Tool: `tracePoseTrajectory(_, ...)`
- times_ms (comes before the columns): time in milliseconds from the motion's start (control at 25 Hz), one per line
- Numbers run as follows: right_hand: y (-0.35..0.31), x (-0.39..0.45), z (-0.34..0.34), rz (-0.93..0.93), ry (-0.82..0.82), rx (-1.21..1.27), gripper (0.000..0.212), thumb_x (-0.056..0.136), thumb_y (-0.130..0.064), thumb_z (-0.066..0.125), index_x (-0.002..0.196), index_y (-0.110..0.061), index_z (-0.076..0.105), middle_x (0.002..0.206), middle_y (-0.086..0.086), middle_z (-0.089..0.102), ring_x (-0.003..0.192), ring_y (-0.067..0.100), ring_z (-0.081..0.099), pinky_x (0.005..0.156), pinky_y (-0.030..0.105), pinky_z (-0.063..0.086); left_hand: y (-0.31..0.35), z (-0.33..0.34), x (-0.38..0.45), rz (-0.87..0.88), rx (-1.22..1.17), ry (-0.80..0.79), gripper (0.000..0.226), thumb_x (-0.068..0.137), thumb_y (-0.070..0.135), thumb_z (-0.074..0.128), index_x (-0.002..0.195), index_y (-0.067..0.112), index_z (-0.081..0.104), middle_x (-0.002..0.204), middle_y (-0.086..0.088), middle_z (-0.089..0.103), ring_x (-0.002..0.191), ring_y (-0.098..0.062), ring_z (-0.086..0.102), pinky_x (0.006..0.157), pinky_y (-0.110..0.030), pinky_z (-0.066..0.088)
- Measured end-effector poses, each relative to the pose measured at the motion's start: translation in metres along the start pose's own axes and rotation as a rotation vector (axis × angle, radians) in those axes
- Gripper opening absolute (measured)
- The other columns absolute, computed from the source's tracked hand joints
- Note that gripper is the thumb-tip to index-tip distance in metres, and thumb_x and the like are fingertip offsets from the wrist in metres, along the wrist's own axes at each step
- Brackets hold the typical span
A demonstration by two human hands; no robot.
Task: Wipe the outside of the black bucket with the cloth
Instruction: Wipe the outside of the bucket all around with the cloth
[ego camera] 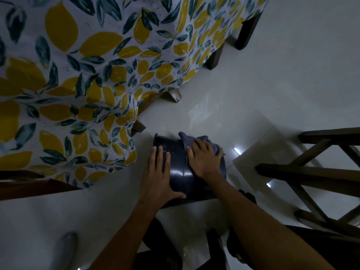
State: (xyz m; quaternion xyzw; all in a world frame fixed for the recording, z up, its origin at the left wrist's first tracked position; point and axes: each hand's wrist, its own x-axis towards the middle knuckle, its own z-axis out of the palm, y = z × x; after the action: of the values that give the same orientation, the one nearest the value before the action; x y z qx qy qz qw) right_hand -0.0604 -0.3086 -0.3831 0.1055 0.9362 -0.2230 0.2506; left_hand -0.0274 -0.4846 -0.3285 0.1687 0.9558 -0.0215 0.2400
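The black bucket (180, 168) lies on its side on the pale floor, near the middle of the view. My left hand (158, 176) rests flat on its left part, fingers spread, thumb along the near edge. My right hand (204, 159) presses a blue-grey cloth (202, 142) against the bucket's upper right side. The cloth bunches out beyond my fingers toward the far rim. The bucket's right end is hidden under the hand and cloth.
A table draped in a lemon-print cloth (78, 84) fills the left and top, its dark legs (246, 30) reaching the floor. A dark wooden chair frame (311, 172) stands at the right. Glossy pale floor (272, 84) stretches behind the bucket.
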Motion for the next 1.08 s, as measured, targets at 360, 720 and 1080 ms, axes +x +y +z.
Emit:
tracePoseTrajectory(360, 0.038, 0.029, -0.023, 0.100, -0.180, 0.193, 0.049, 0.108, -0.037, 0.024, 0.116, -0.012, 0.066, 0.129, 0.021, 0.064, 0.121, 0.041, 0.055, 0.111, 0.051, 0.036, 0.005, 0.004, -0.007, 0.000, -0.051, 0.015, 0.151, 0.043, 0.093, 0.062, 0.156, 0.007, 0.009, 0.167, -0.020, -0.002, 0.154, -0.037, -0.005, 0.113, -0.052, 0.039)
tracePoseTrajectory(720, 0.037, 0.028, -0.032, -0.026, 0.239, 0.199, 0.061, 0.104, -0.051, 0.018, 0.143, -0.023, 0.055, 0.157, 0.008, 0.045, 0.146, 0.035, 0.034, 0.115, 0.051, 0.033, -0.017, -0.005, 0.012, 0.094, -0.030, 0.179, 0.131, 0.056, 0.069, 0.082, 0.156, 0.011, 0.020, 0.166, -0.022, 0.006, 0.154, -0.037, 0.005, 0.113, -0.054, 0.038)
tracePoseTrajectory(1080, 0.052, -0.037, 0.021, -0.028, 0.238, 0.063, 0.060, 0.107, -0.048, 0.015, 0.154, -0.022, 0.043, 0.161, 0.010, 0.039, 0.150, 0.034, 0.032, 0.124, 0.047, 0.018, -0.007, 0.003, -0.014, 0.097, 0.001, 0.277, 0.115, 0.067, 0.086, 0.059, 0.153, 0.013, 0.035, 0.163, -0.017, 0.025, 0.151, -0.033, 0.021, 0.115, -0.065, 0.025)
